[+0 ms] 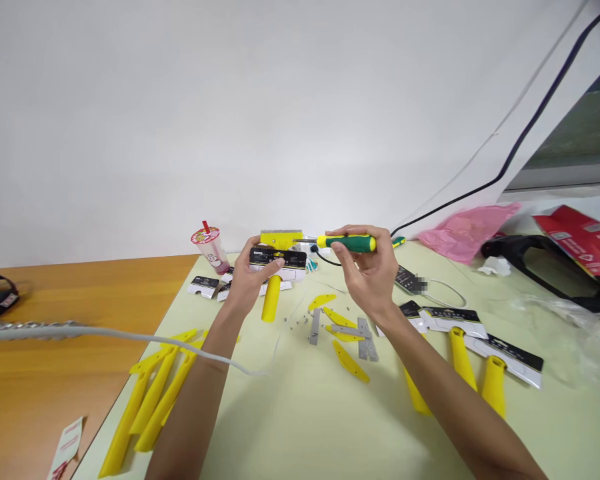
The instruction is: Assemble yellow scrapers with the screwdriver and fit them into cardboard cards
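My left hand (246, 279) is closed around a yellow scraper (271, 299), its handle pointing down and its wide head with a metal blade edge at the top. A black-and-white card (291, 261) lies across the scraper under my thumb. In my right hand (373, 283) is a screwdriver (353, 243) with a green and yellow handle. Its shaft points left and the tip meets the scraper's head near the right side. Below my hands lie loose yellow clamp pieces (351, 361), grey metal blades (315, 327) and several tiny screws (297, 325).
Yellow scraper handles (153, 393) are piled at left; others (493, 387) lie at right beside cards (505, 359). A drink cup (215, 253) stands near the wall. A phone (406, 280), pink bag (467, 230) and red package (583, 247) occupy the right. A grey cable (145, 337) crosses the left foreground.
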A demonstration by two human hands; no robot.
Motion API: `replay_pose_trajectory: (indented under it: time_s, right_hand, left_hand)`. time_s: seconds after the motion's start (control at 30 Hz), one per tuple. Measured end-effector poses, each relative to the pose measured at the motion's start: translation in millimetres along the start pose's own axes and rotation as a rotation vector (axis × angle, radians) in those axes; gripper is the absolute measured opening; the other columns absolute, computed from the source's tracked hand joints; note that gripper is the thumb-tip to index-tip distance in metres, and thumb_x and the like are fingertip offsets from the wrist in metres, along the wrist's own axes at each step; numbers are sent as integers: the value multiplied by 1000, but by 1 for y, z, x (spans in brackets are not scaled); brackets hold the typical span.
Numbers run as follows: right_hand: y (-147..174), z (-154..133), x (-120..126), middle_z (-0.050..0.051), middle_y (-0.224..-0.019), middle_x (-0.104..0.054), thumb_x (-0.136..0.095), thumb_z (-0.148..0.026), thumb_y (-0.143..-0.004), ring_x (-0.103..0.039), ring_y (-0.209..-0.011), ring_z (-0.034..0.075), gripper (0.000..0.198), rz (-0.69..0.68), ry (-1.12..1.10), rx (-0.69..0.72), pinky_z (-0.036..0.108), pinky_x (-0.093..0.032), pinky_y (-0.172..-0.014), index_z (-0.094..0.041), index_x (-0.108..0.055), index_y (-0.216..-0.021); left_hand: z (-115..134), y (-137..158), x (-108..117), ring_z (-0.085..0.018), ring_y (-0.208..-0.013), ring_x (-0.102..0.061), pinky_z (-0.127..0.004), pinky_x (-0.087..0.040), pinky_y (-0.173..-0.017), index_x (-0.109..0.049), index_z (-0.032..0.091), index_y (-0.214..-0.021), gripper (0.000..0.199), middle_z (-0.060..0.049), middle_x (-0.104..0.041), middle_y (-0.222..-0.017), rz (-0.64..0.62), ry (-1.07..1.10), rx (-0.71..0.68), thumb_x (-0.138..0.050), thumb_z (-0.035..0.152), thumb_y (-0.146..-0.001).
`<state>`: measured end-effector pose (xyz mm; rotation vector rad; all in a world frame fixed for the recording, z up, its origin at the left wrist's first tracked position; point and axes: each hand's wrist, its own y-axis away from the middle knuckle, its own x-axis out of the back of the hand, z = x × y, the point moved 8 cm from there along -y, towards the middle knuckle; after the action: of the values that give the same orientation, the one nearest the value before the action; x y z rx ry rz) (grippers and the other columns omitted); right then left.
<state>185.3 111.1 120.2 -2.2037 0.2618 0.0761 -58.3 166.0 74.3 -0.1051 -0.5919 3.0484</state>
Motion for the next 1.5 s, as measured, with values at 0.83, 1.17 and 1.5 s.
replay_pose_trajectory:
  time_s: [0.83, 1.17, 1.5]
  right_hand:
    - [0, -8, 4, 2, -100, -74, -89, -46, -93, -81, -99, 25, 38, 141, 134, 102, 47, -68, -86, -30, -57, -107]
    - [7, 8, -9, -6, -80, -62, -66, -52, -108, -61, -60, 15, 30, -77, 174, -96, 37, -55, -64, -31, -44, -105]
    - [55, 35, -76, -1, -93, -71, -80, -55, -94, -60, -76, 15, 38, -833, -8, -649, 29, -49, -68, -22, -74, -110]
  left_hand:
    - [30, 8, 0, -24, -105, -73, -37, -60, -99, -69, 23, -128, 56, -5, -76, -114, 129, -327, -206, -91, 44, -81]
    - [18, 2, 8, -27, -113, -76, -39, -66, -91, -60, 32, -142, 71, -8, -73, -133, 192, 20, -141, -87, 63, -84]
    - [43, 15, -6, -34, -135, -69, -46, -64, -104, -54, 37, -155, 87, -11, -71, -142, 163, -11, -220, -84, 75, -83]
